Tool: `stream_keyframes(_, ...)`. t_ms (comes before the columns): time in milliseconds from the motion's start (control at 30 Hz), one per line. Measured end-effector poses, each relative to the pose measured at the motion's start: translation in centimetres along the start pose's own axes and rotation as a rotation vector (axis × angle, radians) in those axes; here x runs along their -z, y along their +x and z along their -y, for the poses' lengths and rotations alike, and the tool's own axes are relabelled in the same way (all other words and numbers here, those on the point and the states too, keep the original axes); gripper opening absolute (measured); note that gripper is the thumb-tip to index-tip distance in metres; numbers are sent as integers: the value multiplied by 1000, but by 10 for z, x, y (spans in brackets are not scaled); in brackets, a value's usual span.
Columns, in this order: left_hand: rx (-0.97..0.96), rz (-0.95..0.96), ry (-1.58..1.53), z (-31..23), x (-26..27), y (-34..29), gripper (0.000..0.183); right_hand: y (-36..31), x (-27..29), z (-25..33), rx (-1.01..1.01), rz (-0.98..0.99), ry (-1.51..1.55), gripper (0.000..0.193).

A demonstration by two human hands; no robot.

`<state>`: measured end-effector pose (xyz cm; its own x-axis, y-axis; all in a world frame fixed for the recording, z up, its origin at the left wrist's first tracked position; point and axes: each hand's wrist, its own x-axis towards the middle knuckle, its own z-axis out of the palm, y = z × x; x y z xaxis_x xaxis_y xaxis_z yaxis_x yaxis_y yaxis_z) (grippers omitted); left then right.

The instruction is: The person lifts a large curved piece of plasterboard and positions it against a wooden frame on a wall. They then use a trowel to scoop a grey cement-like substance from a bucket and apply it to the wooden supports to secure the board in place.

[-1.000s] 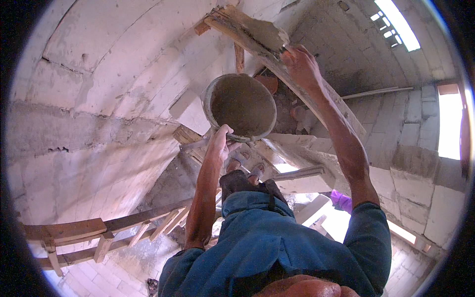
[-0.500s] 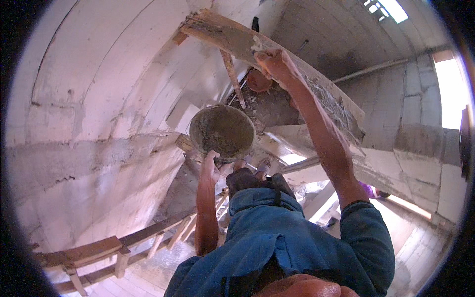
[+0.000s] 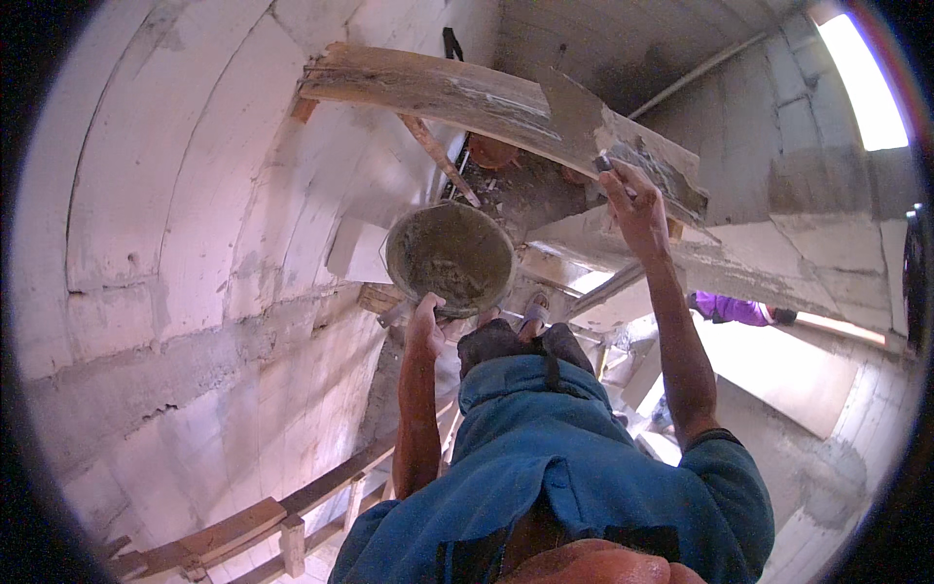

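My left hand [image 3: 425, 321] grips the near rim of a round bucket [image 3: 392, 268], held in front of my legs. Grey wet mortar [image 3: 452, 255] lies inside it. My right hand [image 3: 637, 200] is closed around a trowel [image 3: 604, 162], whose dark handle end shows past my fingers; the blade is mostly hidden. That hand is at the right part of a long wooden board [image 3: 418, 80] that spans in front of me. A smooth grey mortar patch [image 3: 572, 112] covers part of the board, with rougher mortar closer to my right hand.
A pale block wall [image 3: 195, 195] rises on the left. Beneath the board stand a slanted wooden prop [image 3: 438, 156] and a reddish bucket [image 3: 493, 151]. Wooden rails [image 3: 233, 530] run at the lower left. Someone's purple sleeve [image 3: 730, 309] shows at the right, beyond an opening.
My right hand has moved right and nearer along the board, leaving the smooth mortar patch in sight. My left hand still holds the bucket. The whole view has turned somewhat.
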<state>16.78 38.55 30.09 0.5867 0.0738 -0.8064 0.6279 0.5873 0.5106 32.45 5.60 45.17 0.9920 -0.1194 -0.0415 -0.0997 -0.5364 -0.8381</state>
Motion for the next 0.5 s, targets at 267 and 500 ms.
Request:
stream_keyframes(267,92,52,141,2,-35,25,23,-30,33,-36,343,24,-250,32)
stream_keyframes(500,3,-4,434,6,-63,10,30,-72,4,-77,394,417,-513,30)
